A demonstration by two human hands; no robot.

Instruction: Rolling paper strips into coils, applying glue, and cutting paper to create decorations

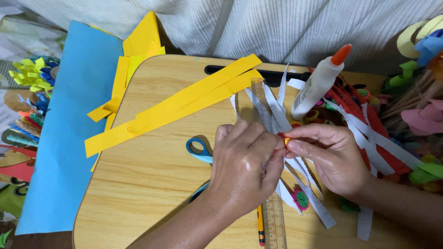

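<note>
Nearest, the left hand (247, 161) and right hand (330, 154) meet fingertip to fingertip, both pinched shut on a small red-and-yellow paper roll (284, 139), gripped tight so it seems kept from uncoiling; beyond, yellow paper strips (184, 106) and a glue bottle (318, 83) lie within reach.

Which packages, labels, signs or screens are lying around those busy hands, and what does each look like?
White plastic glue bottle with orange cone cap: lying tilted at the wooden table's far right, beyond the right hand; its label shows only as faint marks.
No signs or screens are in view.
</note>
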